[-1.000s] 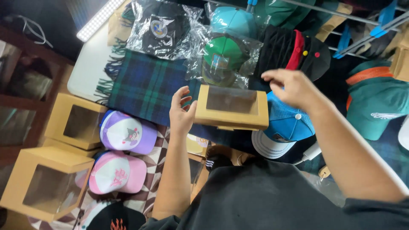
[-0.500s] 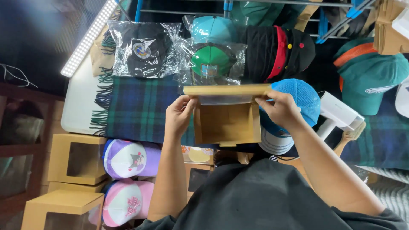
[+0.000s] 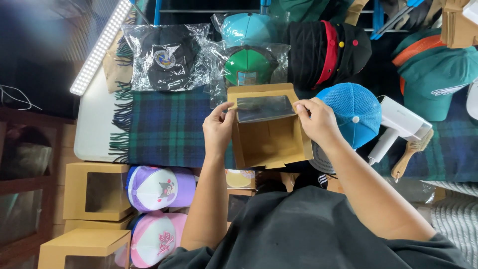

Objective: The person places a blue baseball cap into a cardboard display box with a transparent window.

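Note:
I hold a brown cardboard box [image 3: 269,142] with a clear window panel in its lid, above a dark plaid scarf [image 3: 167,127]. The box is open towards me and its inside is bare. My left hand [image 3: 218,127] grips the box's left side at the lid hinge. My right hand [image 3: 316,119] grips the right side, fingers on the lid's edge. A blue mesh cap [image 3: 353,112] lies just right of the box.
Bagged caps, one black [image 3: 167,60] and one green [image 3: 249,65], lie beyond the box, with more caps at right. A white handheld appliance [image 3: 398,127] and a wooden brush [image 3: 411,154] lie at right. Windowed boxes [image 3: 97,192] and purple [image 3: 159,187] and pink [image 3: 157,236] caps sit at lower left.
The box has turned from window-side facing me to open-side facing me, with the lid folded back. Both hands have shifted to its sides. The view has moved right.

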